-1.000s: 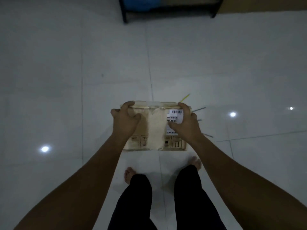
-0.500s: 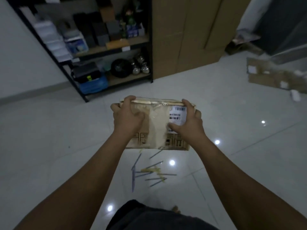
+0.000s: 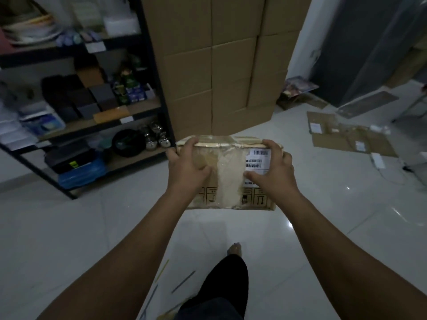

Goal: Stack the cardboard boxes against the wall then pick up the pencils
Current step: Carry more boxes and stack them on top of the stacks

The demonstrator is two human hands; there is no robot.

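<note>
box (image 3: 231, 179) in left grip (image 3: 184, 173), right grip (image 3: 275, 177)

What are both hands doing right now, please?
Left hand: closed on the taped cardboard box, gripping its left end.
Right hand: closed on the same box, gripping its right end.

shipping label (image 3: 257, 161) print unreadable, pencils (image 3: 183, 281) partly behind leg (image 3: 227, 280), shelf (image 3: 158, 88) cropped at left

Glossy white tiled floor (image 3: 69, 239) carries scattered pencils (image 3: 183, 282) at lower centre, flattened cardboard (image 3: 335, 140) at right, stacked boxes (image 3: 231, 77) at top centre.
</note>
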